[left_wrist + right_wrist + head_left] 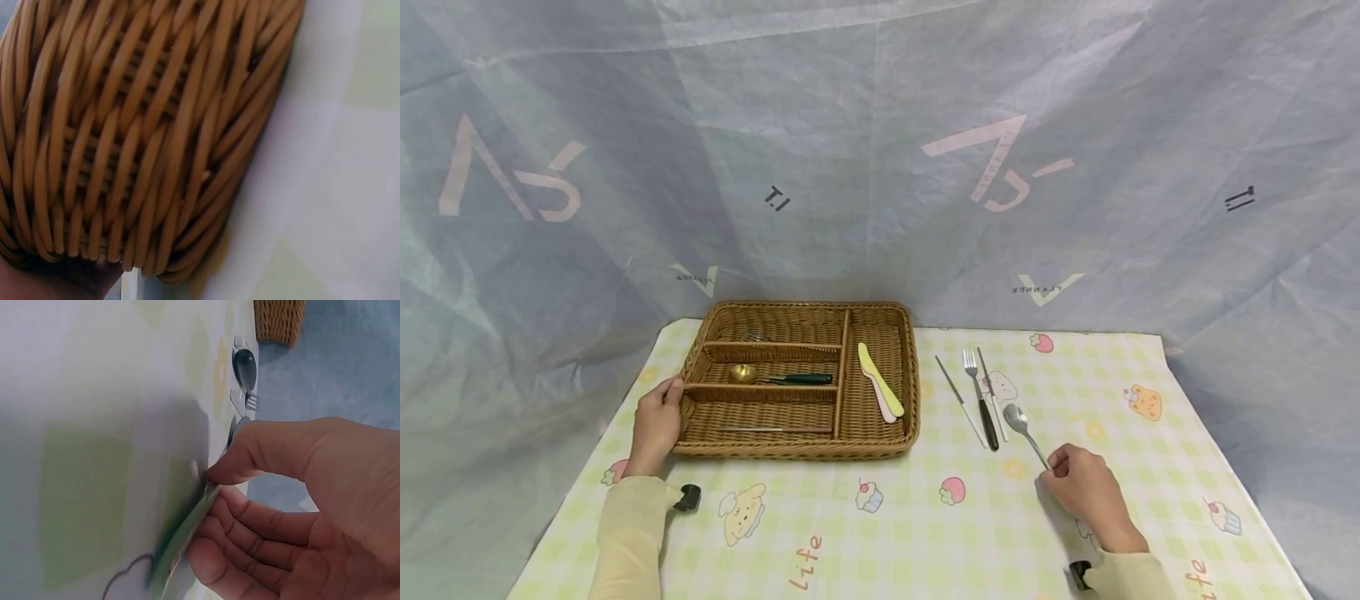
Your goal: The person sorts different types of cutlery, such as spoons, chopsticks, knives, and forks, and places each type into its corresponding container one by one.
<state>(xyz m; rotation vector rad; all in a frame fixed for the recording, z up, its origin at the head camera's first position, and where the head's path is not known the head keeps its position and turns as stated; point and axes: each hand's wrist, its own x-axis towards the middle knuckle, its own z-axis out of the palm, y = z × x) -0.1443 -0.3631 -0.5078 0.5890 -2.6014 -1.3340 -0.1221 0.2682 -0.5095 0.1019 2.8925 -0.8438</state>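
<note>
My left hand (655,423) grips the left rim of a brown wicker cutlery basket (790,452); in the left wrist view the woven side (144,137) fills most of the picture. At the right, my right hand (1088,487) pinches the handle of a metal spoon (1017,419) between thumb and fingers, low over the tablecloth. The spoon's bowl points away, toward a fork with a dark handle (987,421). Inside the basket lie a gold spoon with a green handle (743,374), a yellow knife (880,379) and a pink knife (889,410).
Two slim metal sticks with white ends, one left of the fork (958,396) and one right (992,392), lie on the checked tablecloth (910,542). A fork (756,337) sits in the basket's back compartment, a thin stick (782,429) in the front one. A grey curtain hangs behind.
</note>
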